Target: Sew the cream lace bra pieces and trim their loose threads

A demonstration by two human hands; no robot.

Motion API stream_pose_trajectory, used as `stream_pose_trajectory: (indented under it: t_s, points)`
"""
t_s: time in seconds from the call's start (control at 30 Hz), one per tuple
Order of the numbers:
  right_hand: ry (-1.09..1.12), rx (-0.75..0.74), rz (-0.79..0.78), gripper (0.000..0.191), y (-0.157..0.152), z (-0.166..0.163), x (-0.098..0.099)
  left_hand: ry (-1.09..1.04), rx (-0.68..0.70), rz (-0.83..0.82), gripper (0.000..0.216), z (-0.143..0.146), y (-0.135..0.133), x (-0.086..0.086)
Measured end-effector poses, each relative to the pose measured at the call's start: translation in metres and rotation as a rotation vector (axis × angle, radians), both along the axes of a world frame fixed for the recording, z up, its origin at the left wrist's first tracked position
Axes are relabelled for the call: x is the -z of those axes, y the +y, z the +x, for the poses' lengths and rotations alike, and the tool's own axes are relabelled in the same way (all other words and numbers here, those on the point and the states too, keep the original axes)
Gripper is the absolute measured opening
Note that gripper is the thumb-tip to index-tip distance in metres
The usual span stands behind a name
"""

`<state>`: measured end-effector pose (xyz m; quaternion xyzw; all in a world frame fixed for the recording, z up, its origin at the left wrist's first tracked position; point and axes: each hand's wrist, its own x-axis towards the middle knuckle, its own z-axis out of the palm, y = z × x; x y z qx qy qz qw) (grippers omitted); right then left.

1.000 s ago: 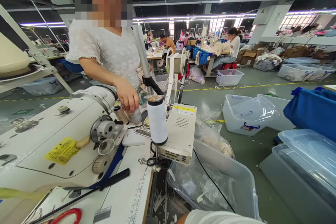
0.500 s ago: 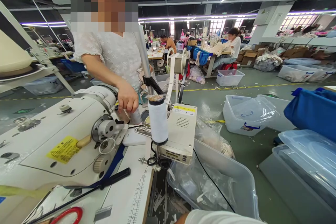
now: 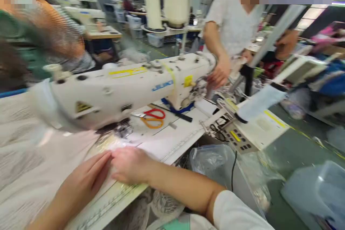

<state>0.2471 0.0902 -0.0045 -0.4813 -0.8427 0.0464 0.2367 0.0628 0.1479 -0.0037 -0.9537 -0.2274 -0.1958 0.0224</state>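
Observation:
Pale, wrinkled fabric (image 3: pixel 21 133) covers the left of the sewing table and reaches under the head of a white JUKI sewing machine (image 3: pixel 137 90). My left hand (image 3: pixel 83 178) rests at the fabric's near edge, its fingers pressed together on the cloth. Right beside its fingertips, my right hand (image 3: pixel 130 165) is closed with its fingers curled on the same edge. Motion blur hides the exact grip. Scissors (image 3: pixel 152 116) with red and orange handles lie on the table (image 3: pixel 172 143) behind my right hand, near a dark-handled tool (image 3: pixel 183 115).
At the machine's far end stands a person in a white top (image 3: pixel 231 25), one hand on the machine. A control box (image 3: pixel 258 133) and white thread spool (image 3: pixel 261 102) stick out at right. A clear plastic bin (image 3: pixel 242 176) sits below. Another person (image 3: pixel 61 25) is at left.
The view has swung left and down, bringing both my hands, the fabric and the whole machine into sight. Earlier, only my white sleeve showed at the bottom. The co-worker's hand stays at the machine's end.

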Motion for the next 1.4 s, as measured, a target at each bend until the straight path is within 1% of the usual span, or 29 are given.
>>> stream_pose_trajectory:
  t_s: [0.03,0.07,0.17,0.3,0.4,0.53,0.63,0.77,0.93,1.17,1.27,1.4]
  points:
    - [-0.010,-0.005,-0.032,0.032,-0.001,-0.007,0.005,0.015,-0.060,0.009,0.033,-0.008,-0.006,0.004]
    - [-0.010,0.020,-0.049,0.035,-0.002,-0.011,0.010,0.019,-0.091,0.037,0.035,-0.013,-0.008,0.008]
    - [0.012,0.065,-0.074,0.039,-0.002,-0.014,0.018,0.132,-0.100,0.054,0.041,-0.017,-0.003,0.014]
    - [-0.028,0.096,-0.087,0.035,-0.007,-0.014,0.019,0.153,-0.074,0.022,0.039,-0.016,-0.001,0.013]
    - [-0.073,0.121,-0.068,0.031,-0.008,-0.017,0.017,0.161,-0.043,-0.005,0.039,-0.019,0.001,0.010]
    - [-0.116,0.225,-0.032,0.023,-0.008,-0.020,0.015,0.184,0.025,-0.047,0.039,-0.022,0.010,0.008]
    - [-0.146,0.275,-0.028,0.019,-0.011,-0.020,0.014,0.178,0.037,-0.048,0.038,-0.019,0.013,0.007]
    - [-0.136,0.227,-0.009,0.013,-0.017,-0.017,0.017,0.136,0.002,-0.025,0.032,-0.012,0.011,0.005]
    - [-0.084,0.181,0.049,0.016,-0.020,-0.011,0.021,0.103,-0.049,-0.018,0.029,-0.003,0.011,0.006]
    - [-0.007,0.199,0.103,0.018,-0.017,-0.009,0.023,0.115,-0.076,-0.049,0.037,-0.001,0.028,0.015]
    - [0.004,0.205,0.079,0.020,-0.015,-0.009,0.024,0.137,-0.067,-0.075,0.039,-0.001,0.037,0.015]
    - [0.007,0.201,0.032,0.023,-0.015,-0.008,0.025,0.151,-0.057,-0.106,0.043,0.000,0.042,0.010]
